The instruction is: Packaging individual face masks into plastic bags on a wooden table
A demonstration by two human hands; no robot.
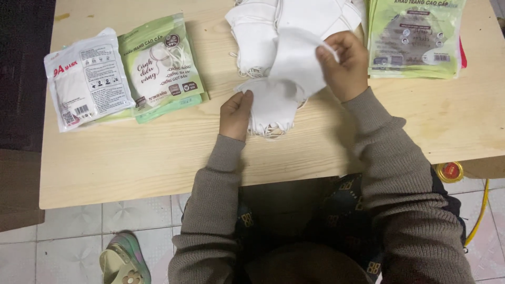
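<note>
- The fingers of the right hand are pinched shut on the upper edge of a white face mask, lifting it above the counter; the fingers of the left hand are closed on the near-left corner of the small stack of white masks lying under it.
- The light wooden counter carries everything and fills the far part of the scene, its near edge just above the person's lap.
- A larger pile of loose white masks lies at the far middle, just beyond the hands and touching the lifted mask.
- A stack of green printed mask bags sits at the far right, just beside the right hand.
- A green bag of masks lies at the far left, on top of other green bags.
- A white bag of masks lies at its left, overlapping it at the edge.
- A sandal rests on the tiled floor, near left.
</note>
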